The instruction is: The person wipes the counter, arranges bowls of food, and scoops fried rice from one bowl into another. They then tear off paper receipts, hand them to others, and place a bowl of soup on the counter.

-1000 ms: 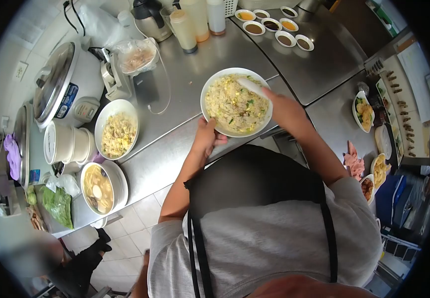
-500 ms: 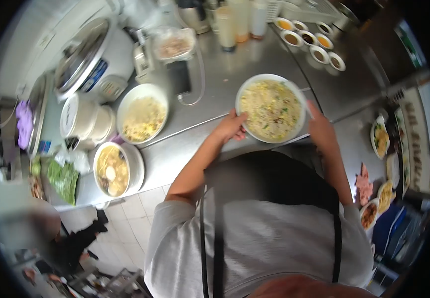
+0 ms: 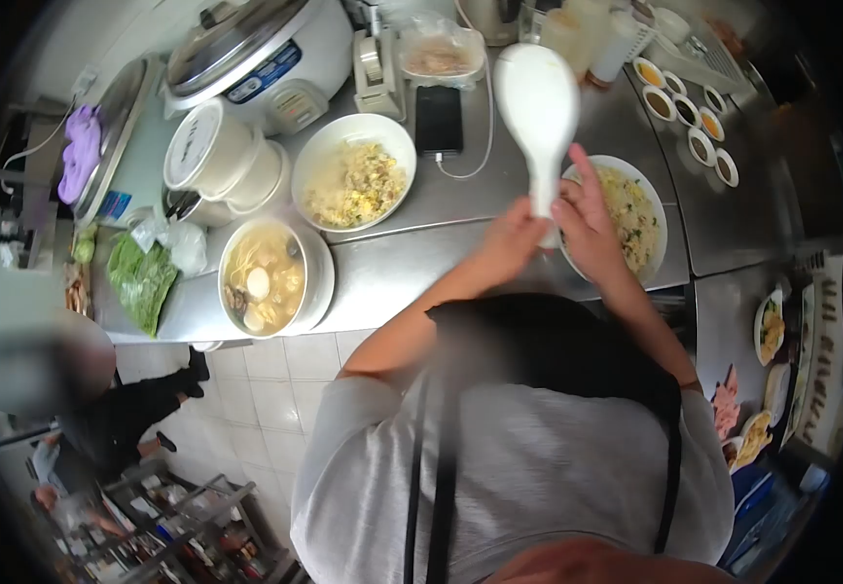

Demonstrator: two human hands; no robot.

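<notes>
A white rice paddle (image 3: 538,102) stands up over the counter, its broad head away from me. My left hand (image 3: 516,234) is closed around the lower part of its handle. Right beside the handle, my right hand (image 3: 591,219) has its fingers stretched out, the thumb at or against the handle. Partly behind that hand sits a white bowl of fried rice (image 3: 632,219) near the counter's front edge. A second bowl of fried rice (image 3: 368,180), less full, lies to the left.
A noodle soup bowl with an egg (image 3: 264,277) stands front left, near stacked lidded tubs (image 3: 212,156) and bagged greens (image 3: 142,282). Farther back are a rice cooker (image 3: 266,73) and a plugged-in phone (image 3: 439,122). Small sauce dishes (image 3: 684,107) fill the right. Another person (image 3: 120,419) is at lower left.
My left hand has let go of the fried rice bowl's rim and taken the rice paddle's handle. The paddle has come up from the bowl's right side. The view has shifted left.
</notes>
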